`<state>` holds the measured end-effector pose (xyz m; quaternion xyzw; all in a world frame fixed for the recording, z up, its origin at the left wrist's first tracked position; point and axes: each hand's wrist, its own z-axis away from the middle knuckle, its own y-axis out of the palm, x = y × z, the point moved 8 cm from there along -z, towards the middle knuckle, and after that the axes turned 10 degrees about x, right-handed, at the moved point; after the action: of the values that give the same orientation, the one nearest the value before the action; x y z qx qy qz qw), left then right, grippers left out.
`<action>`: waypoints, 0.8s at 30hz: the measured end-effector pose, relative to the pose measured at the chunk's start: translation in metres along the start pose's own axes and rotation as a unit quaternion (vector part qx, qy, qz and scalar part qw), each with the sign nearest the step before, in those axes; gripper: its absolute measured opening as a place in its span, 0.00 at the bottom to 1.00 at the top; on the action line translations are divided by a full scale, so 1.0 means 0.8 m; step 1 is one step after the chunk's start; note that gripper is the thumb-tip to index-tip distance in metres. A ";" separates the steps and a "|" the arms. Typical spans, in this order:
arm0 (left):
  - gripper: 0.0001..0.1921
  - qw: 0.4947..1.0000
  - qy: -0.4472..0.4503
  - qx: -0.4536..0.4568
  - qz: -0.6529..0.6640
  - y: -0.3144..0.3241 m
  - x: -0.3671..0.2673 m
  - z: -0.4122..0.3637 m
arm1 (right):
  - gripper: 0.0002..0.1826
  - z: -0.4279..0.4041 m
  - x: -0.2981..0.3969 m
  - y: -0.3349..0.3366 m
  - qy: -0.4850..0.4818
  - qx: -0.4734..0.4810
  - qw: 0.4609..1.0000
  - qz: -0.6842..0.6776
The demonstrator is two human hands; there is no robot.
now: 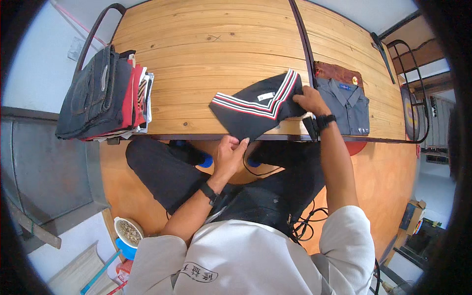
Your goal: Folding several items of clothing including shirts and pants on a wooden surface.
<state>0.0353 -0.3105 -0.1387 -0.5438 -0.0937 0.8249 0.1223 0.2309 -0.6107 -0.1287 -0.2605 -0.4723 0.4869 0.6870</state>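
Observation:
A black garment [243,120] with a V of white, red and black stripes and a small white label lies partly on the wooden table [191,48], one lower corner reaching the front edge. My left hand [230,151] pinches that corner between thumb and fingers. My right hand [312,101] grips the bunched right side of the same garment; some of its fingers are hidden by cloth. Right of that hand lies a folded grey collared shirt [344,107], on top of a dark reddish-brown item [337,70].
A tall stack of folded clothes [99,92], dark denim on top, stands at the table's left end. A dark metal strip [302,33] crosses the tabletop. Black rails [420,92] bound the right end. A black strap-like thing [383,57] lies near them. Loose black cables [306,225] hang by my lap.

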 end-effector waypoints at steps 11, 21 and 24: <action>0.11 0.916 -0.063 -0.038 0.393 0.006 0.060 -0.020 | 0.23 0.095 -0.044 0.039 -0.030 -0.001 0.974 -0.225; 0.35 0.990 -0.025 -0.064 -0.123 -0.057 0.014 -0.015 | 0.32 0.104 -0.015 0.050 0.035 -0.104 0.977 -0.180; 0.31 0.996 0.006 -0.054 -0.073 -0.043 -0.018 -0.031 | 0.28 0.082 -0.047 0.073 -0.010 -0.082 0.944 -0.320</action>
<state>0.0671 -0.2817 -0.1261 -0.5461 -0.1770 0.8043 0.1531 0.1439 -0.6293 -0.1636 -0.1461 -0.5756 0.2032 0.7785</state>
